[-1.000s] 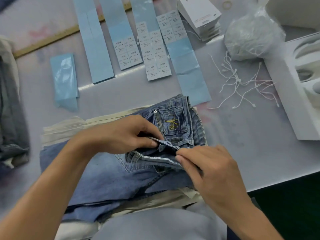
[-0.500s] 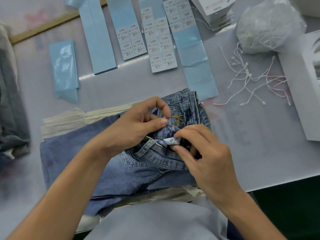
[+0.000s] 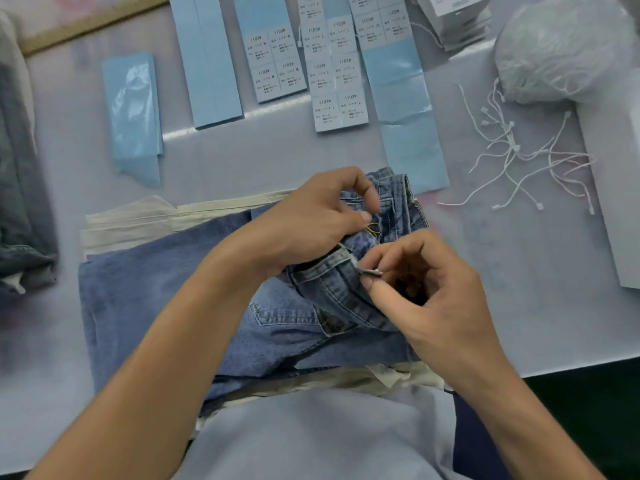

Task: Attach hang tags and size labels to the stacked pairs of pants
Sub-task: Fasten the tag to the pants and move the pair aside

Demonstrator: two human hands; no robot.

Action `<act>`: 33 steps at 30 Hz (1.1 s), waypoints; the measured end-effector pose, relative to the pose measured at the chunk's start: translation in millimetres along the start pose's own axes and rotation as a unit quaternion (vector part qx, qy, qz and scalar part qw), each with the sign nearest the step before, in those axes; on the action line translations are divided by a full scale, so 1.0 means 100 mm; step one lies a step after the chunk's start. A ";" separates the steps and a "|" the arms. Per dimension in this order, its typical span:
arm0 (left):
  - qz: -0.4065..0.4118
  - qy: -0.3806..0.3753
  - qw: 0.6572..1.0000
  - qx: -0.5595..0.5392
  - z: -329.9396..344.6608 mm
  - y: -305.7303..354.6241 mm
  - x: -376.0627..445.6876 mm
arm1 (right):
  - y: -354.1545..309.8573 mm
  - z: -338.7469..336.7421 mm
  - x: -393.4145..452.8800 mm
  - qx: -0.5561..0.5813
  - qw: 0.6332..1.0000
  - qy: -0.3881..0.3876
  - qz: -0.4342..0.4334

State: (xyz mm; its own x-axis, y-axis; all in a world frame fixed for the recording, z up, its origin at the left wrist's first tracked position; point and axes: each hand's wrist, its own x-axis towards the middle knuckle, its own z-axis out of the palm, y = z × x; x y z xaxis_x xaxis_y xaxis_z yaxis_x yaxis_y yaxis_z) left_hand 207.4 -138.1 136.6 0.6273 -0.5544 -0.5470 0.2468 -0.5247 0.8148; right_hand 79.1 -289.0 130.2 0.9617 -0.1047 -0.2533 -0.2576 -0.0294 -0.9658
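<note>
A folded pair of blue jeans (image 3: 166, 299) lies on top of cream pants (image 3: 138, 220) on the table. My left hand (image 3: 304, 223) grips the jeans' waistband near the yellow embroidered pocket, fingers curled. My right hand (image 3: 426, 282) pinches a small white size tag (image 3: 370, 270) at the waistband's inside edge between thumb and forefinger. Sheets of size labels (image 3: 337, 77) on blue backing lie at the far middle of the table. Loose white hang-tag strings (image 3: 519, 161) are spread at the right.
A clear bag of strings (image 3: 561, 53) sits at the back right beside a white box (image 3: 613, 188). A stack of white hang tags (image 3: 457, 19) is at the top. Dark folded jeans (image 3: 20, 202) lie at the left edge. A wooden ruler (image 3: 90, 24) lies at the far left.
The waistband was opened and turned up; my right hand went from holding the band's edge to pinching the small white tag. My left hand shifted up toward the embroidered pocket.
</note>
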 end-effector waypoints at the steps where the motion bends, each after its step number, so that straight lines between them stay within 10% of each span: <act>1: -0.004 -0.006 1.000 0.013 0.02 0.04 0.03 | 0.00 -0.01 0.02 -0.006 1.000 0.004 0.007; 17: 0.030 -0.099 0.957 0.272 -0.03 0.27 0.06 | -0.01 -0.26 0.17 0.066 0.994 0.021 0.089; 33: 0.010 -0.173 0.981 0.082 -0.21 0.08 0.11 | 0.01 -0.34 0.24 0.053 0.993 -0.057 0.090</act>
State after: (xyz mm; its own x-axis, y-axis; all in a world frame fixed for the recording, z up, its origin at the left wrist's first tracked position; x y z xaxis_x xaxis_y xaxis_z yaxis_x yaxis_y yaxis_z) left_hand 232.1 -134.8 141.7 0.3354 -0.7369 -0.5869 0.0966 -0.5928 0.7995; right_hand 98.6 -325.8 124.9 0.9073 0.0144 -0.4203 -0.4200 0.0842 -0.9036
